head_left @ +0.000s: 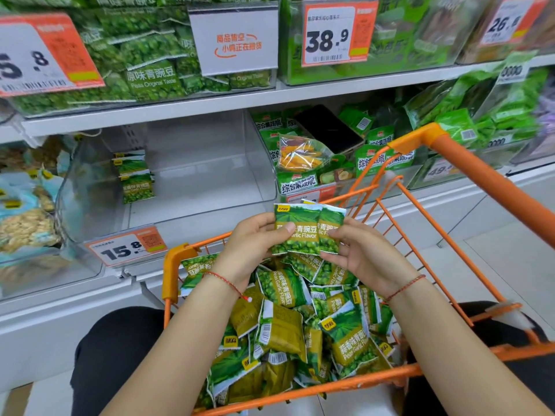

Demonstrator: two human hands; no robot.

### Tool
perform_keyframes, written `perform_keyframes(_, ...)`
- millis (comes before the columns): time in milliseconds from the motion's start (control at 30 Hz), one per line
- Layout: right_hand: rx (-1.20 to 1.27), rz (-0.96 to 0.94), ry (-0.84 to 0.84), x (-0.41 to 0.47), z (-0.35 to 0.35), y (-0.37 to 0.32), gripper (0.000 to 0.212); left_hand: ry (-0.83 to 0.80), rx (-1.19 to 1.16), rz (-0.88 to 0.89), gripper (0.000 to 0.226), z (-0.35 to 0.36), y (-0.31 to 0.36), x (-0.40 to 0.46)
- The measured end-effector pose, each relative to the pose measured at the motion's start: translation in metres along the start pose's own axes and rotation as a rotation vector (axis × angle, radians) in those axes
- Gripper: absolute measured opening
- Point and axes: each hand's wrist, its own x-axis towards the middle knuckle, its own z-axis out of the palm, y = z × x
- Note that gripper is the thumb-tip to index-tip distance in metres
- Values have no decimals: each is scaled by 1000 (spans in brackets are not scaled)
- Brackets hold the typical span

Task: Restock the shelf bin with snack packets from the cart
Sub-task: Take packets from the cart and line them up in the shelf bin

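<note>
An orange wire cart [357,382] holds a heap of green garlic-pea snack packets [300,319]. Above the heap, my left hand [252,244] grips a small stack of the same packets [300,229], thumb across the front one. My right hand [357,250] pinches the right edge of that stack. Straight ahead is a clear plastic shelf bin [210,163], mostly bare, with a few upright packets [135,178] standing at its back left. A 15.8 price tag [126,247] hangs on the bin's front.
Neighbouring bins hold light-blue nut packs [27,223] on the left and green mixed-vegetable-crisp packs [300,181] on the right. A dark phone [330,127] lies on those right-hand packs. The upper shelf carries full pea bins [144,70]. The cart's rim sits close to the shelf front.
</note>
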Motion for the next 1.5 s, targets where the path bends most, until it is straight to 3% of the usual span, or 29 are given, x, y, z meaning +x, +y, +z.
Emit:
perform_keyframes(67,-49,-11,-20,2,-2,2,76,35,8,29,20,3,0,0)
perform_keyframes(100,-67,-21,-31,-1,0,1,83,64,7,43,23,4,0,1)
perform_keyframes(167,-126,-57,-58,-3,0,2,73,132,62,84,42,6,-2,4)
perform_keyframes(233,-167,-82,-62,-5,1,2,80,150,126,125,57,7,-2,4)
perform_keyframes(300,-174,-102,-59,-6,4,0,87,97,128,106,48,8,-1,4)
perform_keyframes(400,-186,-131,-70,-10,10,0,70,13,99,56,17,13,1,0)
perform_keyframes(467,-168,-132,-40,-12,12,1,62,-14,78,50,18,14,-2,0)
perform_keyframes(667,-256,-167,-10,-13,10,2,67,-29,36,64,18,17,-2,-4)
perform_keyframes(833,-256,-177,-19,-10,15,1,31,-25,78,99,18,20,0,-4)
perform_keyframes(933,-316,-209,-25,-15,18,1,48,-40,144,111,26,20,2,-6)
perform_keyframes(1033,-449,-268,-42,-20,21,3,46,-68,244,139,29,22,5,-11)
perform_keyframes(1200,-639,-295,-87,-16,48,-6,15,-32,149,144,24,-4,13,-17)
perform_keyframes(1267,-692,-334,-128,-8,69,-13,25,10,79,143,21,-25,19,-23)
perform_keyframes(1367,-805,-294,-192,13,109,-21,20,56,42,148,17,-62,27,-32)
perform_keyframes(1400,-853,-295,-212,23,124,-20,31,88,54,157,19,-75,28,-34)
perform_keyframes(1433,-887,-305,-222,34,138,-20,38,134,98,169,23,-89,29,-36)
perform_keyframes(1500,-929,-318,-224,58,166,-19,43,279,414,224,36,-124,24,-36)
